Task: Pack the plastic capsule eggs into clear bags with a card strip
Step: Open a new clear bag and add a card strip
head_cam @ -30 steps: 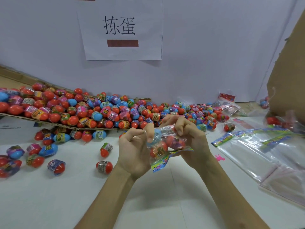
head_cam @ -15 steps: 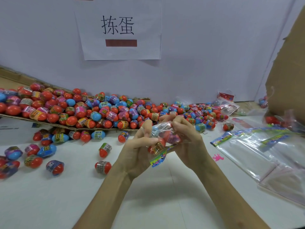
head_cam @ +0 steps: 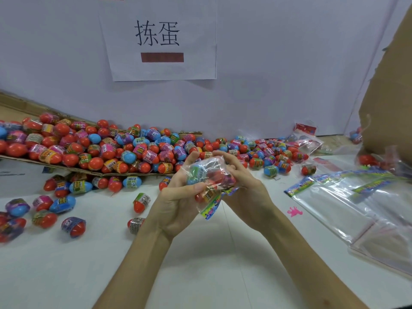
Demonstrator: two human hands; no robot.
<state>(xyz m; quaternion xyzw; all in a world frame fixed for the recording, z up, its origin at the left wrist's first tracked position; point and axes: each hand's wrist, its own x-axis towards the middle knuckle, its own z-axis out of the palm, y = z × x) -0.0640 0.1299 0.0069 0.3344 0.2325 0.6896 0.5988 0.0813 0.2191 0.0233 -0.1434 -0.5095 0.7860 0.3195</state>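
Note:
A clear bag stuffed with several capsule eggs is held above the white table at the centre. Its colourful card strip hangs from the bag's lower end. My left hand grips the bag from the left, thumb across its lower part. My right hand wraps the bag from the right, fingers curled over its top. A big heap of red, blue and purple capsule eggs lies on a cardboard sheet behind and to the left.
Loose eggs are scattered on the table at the left and just left of my hands. A stack of empty clear bags with card strips lies at the right. A cardboard box wall rises at the far right. A paper sign hangs on the wall.
Both hands have turned the bag, and my left hand has opened more round its left side. The card strip hangs lower than before.

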